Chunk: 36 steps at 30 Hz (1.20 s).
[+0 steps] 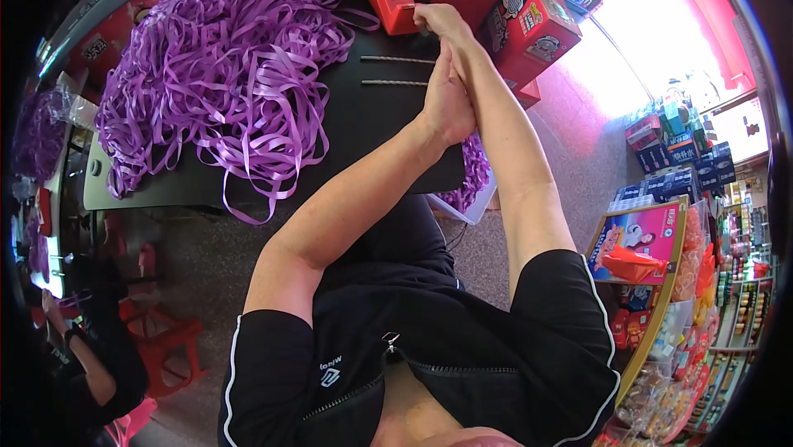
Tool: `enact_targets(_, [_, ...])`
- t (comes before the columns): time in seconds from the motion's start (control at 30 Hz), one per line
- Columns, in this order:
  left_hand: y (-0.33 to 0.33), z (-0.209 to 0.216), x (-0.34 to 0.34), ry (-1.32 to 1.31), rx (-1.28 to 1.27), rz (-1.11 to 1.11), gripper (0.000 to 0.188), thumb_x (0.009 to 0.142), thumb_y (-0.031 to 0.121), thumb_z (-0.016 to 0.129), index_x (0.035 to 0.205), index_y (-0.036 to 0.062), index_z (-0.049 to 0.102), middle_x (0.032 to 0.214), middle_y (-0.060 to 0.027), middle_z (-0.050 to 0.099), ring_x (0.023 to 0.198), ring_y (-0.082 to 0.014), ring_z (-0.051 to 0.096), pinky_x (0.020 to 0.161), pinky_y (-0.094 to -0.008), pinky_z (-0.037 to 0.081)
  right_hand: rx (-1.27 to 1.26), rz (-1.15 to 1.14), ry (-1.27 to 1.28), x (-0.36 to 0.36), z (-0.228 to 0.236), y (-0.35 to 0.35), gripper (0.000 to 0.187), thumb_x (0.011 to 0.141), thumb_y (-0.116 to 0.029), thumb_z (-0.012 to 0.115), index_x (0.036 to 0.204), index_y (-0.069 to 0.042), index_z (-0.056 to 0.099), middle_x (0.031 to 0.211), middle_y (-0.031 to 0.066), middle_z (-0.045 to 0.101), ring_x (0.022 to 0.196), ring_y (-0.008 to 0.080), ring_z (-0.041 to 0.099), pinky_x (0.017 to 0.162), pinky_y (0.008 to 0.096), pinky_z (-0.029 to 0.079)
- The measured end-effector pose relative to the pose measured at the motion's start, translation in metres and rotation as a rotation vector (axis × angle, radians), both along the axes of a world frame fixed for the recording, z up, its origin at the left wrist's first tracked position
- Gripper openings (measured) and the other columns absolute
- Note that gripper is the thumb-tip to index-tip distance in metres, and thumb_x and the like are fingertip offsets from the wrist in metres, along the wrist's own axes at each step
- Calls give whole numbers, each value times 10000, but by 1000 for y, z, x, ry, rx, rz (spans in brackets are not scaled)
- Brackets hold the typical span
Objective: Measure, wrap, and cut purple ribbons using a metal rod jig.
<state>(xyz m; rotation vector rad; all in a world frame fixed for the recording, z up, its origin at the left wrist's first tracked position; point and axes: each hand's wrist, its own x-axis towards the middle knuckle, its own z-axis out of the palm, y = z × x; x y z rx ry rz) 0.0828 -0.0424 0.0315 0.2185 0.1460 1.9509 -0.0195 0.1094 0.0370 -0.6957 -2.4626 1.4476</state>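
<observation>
My right hand (pixel 443 21) is at the far side of the black table (pixel 351 129), its curled fingers at the front end of a red tape dispenser (pixel 391 1). Whatever the fingertips pinch there is too small to make out. Nearer to me, my left hand (pixel 451 106) lies against my right forearm. One of its digits points up, and the others are hidden behind that forearm. Two thin twisted metal rods (pixel 395 83) stretch over the table beside my left hand. A large tangled heap of purple ribbon (pixel 235 59) covers the table's left part.
Below the table's right edge stands a white bin (pixel 474 214) with purple ribbon inside. A red carton (pixel 535 30) is at the table's far right. Another person's arm (pixel 91 364) and a red stool (pixel 165 348) are at lower left. Stocked shelves (pixel 743 306) line the right.
</observation>
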Motion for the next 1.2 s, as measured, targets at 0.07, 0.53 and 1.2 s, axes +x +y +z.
enact_targets(0.07, [2,-6,-3,12,32,-9,612,928,624,334,1288,145,460,1173,-49,560,1108,-253,523,990,-457,383,30,4,48,2,-7,-4,245,699,-286,614,702,-46,662,683,11,609,648,127,516,592,299,397])
enact_targets(0.53, [2,-18,0,121,-263,69,669,859,574,506,1358,177,304,1299,-155,379,1193,-253,357,1043,-436,183,-620,-159,409,164,16,-37,281,906,-279,624,952,-15,708,779,-53,551,625,12,399,530,177,315])
enact_targets(1.2, [13,-30,5,145,-259,149,87,941,170,554,993,101,554,1068,-53,583,1013,-197,508,844,-367,421,385,-285,581,195,-27,-64,235,869,-92,648,1101,-87,690,864,36,593,711,105,533,652,257,446])
